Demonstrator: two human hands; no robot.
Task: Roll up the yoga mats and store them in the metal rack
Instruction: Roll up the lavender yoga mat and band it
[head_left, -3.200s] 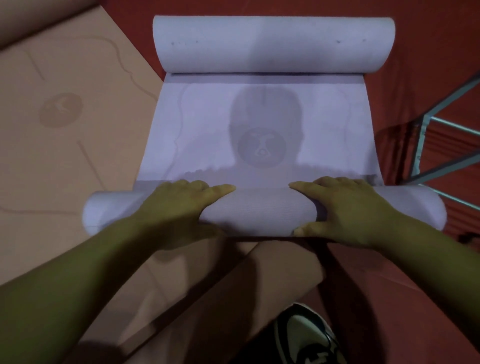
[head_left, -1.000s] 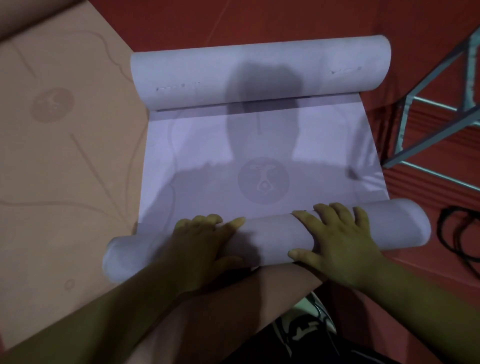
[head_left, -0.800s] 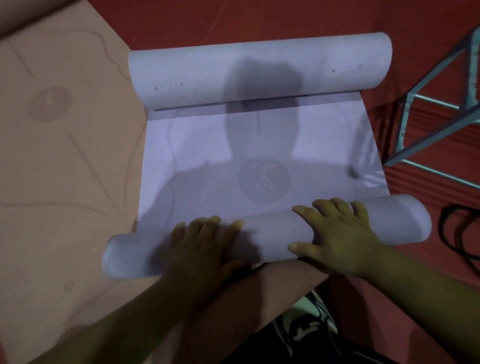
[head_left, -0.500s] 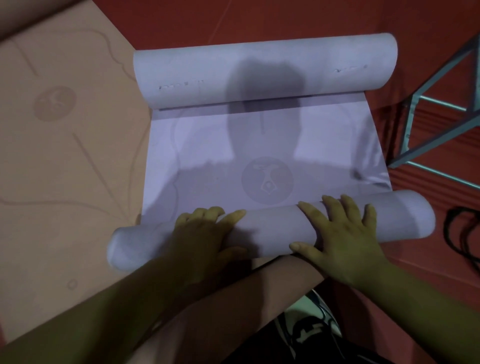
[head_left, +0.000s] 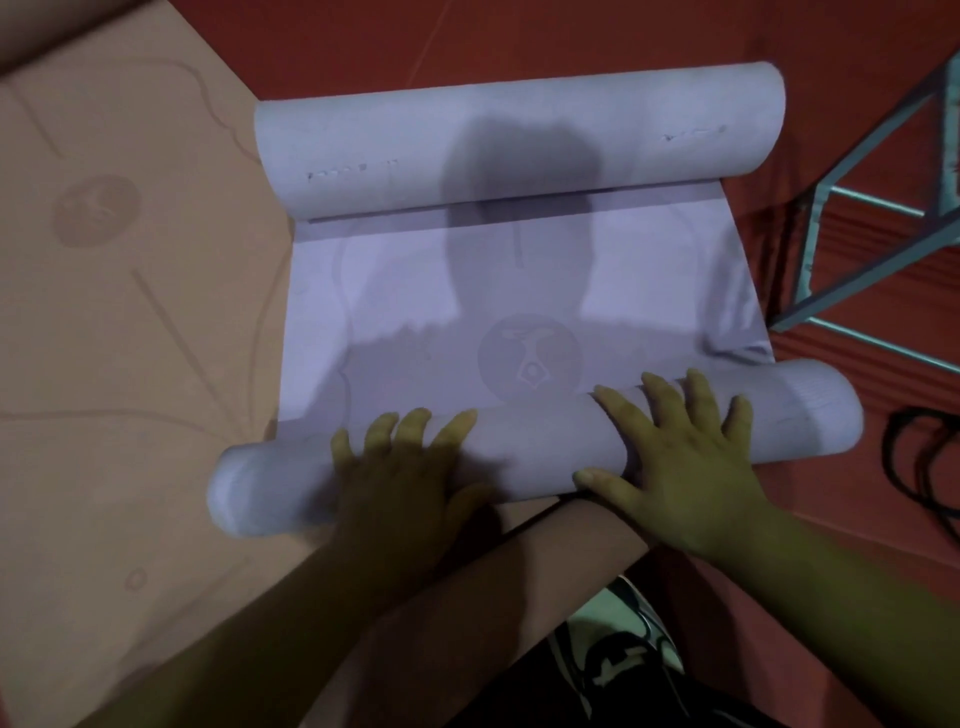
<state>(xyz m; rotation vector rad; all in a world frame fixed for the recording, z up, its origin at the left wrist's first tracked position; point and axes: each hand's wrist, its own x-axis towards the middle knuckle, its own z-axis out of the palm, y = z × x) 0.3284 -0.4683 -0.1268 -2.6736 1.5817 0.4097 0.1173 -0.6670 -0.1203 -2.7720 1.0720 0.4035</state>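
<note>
The left hand (head_left: 405, 467) and right hand (head_left: 685, 457) press the near roll (head_left: 524, 447) of the purple mat (head_left: 415, 312), fingers straight and spread. It lies on the floor (head_left: 571, 36), 2 ends rolled, between orange mat (head_left: 130, 338) and rack (head_left: 857, 277).

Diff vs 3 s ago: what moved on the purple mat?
The near roll has rolled slightly forward, its edge now reaching the round emblem, right end leading. Both the left hand and right hand still press on it, fingers straighter and more spread; nothing let go. The far roll, peach mat and metal rack unchanged.
</note>
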